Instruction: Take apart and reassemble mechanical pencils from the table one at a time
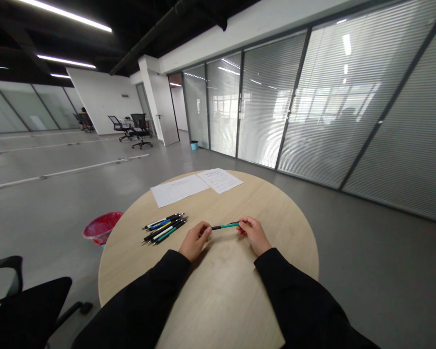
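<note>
A green and black pen is held level just above the round wooden table, one end in each hand. My left hand is closed on its black end, with the tip hidden in the fingers. At the green end, my right hand pinches the pen between thumb and fingers. To the left of my left hand lies a loose pile of pens in black, white, blue, yellow and green, their lengths roughly parallel.
Two printed paper sheets overlap at the table's far edge. A red basin stands beyond the left edge, and a black chair is at the lower left. Glass partitions with blinds run along the right.
</note>
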### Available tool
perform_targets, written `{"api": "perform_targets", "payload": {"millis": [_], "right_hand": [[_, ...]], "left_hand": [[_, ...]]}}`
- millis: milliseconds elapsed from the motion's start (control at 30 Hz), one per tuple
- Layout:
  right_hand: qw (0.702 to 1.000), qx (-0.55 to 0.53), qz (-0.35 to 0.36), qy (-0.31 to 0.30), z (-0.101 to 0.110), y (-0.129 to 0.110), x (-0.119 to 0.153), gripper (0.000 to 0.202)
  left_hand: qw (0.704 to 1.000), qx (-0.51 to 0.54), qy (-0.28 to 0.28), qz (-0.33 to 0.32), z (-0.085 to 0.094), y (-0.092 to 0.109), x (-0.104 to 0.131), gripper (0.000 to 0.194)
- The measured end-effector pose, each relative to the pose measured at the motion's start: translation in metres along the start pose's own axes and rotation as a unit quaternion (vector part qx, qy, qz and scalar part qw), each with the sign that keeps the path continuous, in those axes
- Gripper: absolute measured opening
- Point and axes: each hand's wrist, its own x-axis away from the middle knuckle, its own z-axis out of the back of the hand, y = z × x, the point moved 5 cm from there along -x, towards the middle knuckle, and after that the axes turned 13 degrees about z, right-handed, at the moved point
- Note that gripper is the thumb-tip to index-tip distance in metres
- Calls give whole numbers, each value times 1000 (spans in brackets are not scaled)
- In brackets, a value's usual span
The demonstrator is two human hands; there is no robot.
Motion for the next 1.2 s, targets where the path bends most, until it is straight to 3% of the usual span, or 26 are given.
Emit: {"api": "perform_targets", "payload": {"millis": [300, 500, 700, 900, 1200], "right_hand": [[1000, 3, 3, -3, 0, 2, 0, 35], [1000, 9, -2, -4, 1, 5, -1, 34], [1000, 10, 0, -3, 0, 4, -1, 34], [1000, 3, 10, 0, 1, 3, 0, 34], [1000, 7, 7, -3, 2, 6, -1, 35]], "left_hand": [[999, -26, 21, -13, 2, 5, 3, 24], [999, -36, 9, -3, 1, 5, 3, 39], [999, 7, 33, -13, 1, 1, 0, 28], [1000, -20, 19, -10, 0, 2, 2, 18], [999, -34, 14, -7, 2, 8, 4, 40]]}}
